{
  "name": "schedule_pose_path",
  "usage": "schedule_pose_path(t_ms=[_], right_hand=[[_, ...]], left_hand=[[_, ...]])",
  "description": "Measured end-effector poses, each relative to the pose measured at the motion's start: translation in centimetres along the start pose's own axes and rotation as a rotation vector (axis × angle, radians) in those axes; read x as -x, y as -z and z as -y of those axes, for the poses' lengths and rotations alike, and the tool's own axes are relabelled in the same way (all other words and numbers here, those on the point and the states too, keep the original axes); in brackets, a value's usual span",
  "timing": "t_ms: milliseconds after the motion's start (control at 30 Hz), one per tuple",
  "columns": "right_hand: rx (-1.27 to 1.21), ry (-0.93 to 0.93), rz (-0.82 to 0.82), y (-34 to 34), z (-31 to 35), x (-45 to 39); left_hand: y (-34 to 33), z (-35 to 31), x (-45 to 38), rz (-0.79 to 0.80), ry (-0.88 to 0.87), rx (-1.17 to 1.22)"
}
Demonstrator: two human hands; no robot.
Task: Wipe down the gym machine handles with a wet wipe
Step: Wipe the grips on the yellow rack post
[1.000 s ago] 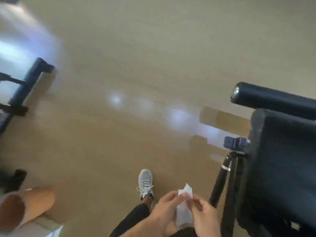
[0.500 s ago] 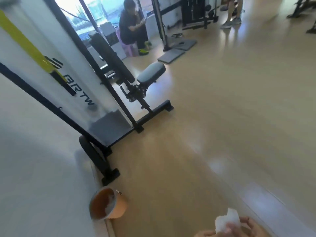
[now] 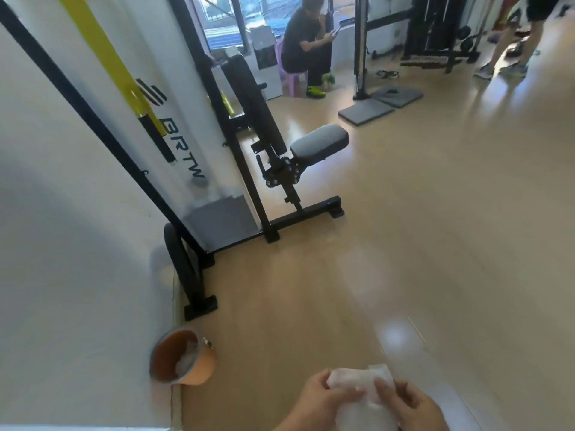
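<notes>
Head view: left hand (image 3: 320,399) and right hand (image 3: 410,405) each pinch a soft, crumpled white wet wipe (image 3: 362,390) between them.

Open floor (image 3: 435,244) ahead and right — wall (image 3: 62,244), bucket (image 3: 183,357) and machine frame (image 3: 199,275) obstruct the left.
</notes>
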State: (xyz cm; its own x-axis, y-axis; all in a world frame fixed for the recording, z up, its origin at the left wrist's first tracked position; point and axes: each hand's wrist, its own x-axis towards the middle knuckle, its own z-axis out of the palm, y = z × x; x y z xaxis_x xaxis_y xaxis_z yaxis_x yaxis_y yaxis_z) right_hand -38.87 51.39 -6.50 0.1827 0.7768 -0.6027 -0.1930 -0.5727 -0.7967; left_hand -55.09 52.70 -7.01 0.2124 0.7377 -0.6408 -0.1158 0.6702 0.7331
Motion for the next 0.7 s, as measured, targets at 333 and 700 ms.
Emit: schedule_pose_path(t_ms=[333,700], right_hand=[[0.146,-0.210,0.369,-3.1,10.7,-6.4],[0.384,-0.183,0.755,-21.5,18.5,-13.2]], left_hand=[[-0.1,-3.3,-3.0,-0.436,-0.168,0.347],[15.3,-14.0,-5.3,-0.796,-0.258,0.544]])
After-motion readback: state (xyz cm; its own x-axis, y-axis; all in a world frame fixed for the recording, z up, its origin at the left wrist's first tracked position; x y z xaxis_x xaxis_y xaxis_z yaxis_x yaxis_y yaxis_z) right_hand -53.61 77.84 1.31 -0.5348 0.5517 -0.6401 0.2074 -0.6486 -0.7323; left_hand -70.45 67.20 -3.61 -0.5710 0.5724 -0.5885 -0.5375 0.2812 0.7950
